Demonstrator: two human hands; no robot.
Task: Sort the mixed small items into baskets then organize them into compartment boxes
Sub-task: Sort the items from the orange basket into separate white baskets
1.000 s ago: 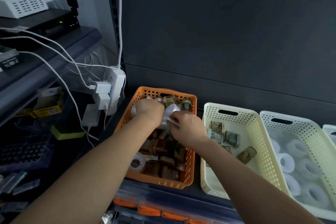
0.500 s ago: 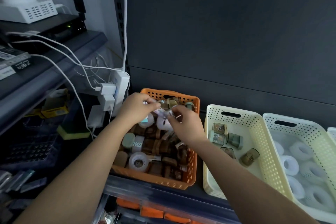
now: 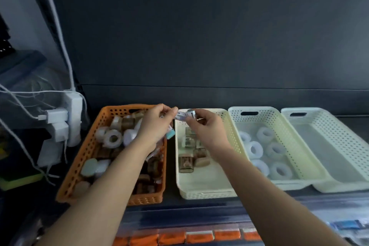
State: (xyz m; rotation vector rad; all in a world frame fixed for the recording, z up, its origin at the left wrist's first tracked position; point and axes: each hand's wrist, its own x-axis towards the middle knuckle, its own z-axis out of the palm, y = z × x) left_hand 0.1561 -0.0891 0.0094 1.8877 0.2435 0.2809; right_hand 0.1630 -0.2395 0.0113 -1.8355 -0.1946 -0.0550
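An orange basket (image 3: 87, 152) holds several mixed tape rolls and small brown items. To its right stands a cream basket (image 3: 205, 185) with a few brown and greenish rolls. My left hand (image 3: 157, 126) and my right hand (image 3: 205, 128) meet above the gap between these two baskets. Both pinch a small white labelled item (image 3: 183, 115) between their fingertips. A small teal-capped item (image 3: 170, 135) also hangs from my left hand's lower fingers.
A pale basket (image 3: 279, 122) further right holds several white tape rolls, and the basket (image 3: 329, 146) at the far right looks bare inside. A white power strip (image 3: 73, 118) with plugs and cables hangs at left. Orange-latched boxes (image 3: 199, 236) lie below the shelf edge.
Both hands have lifted out of the orange basket and shifted right, holding the small white item between them. The camera has swung right, showing more baskets.
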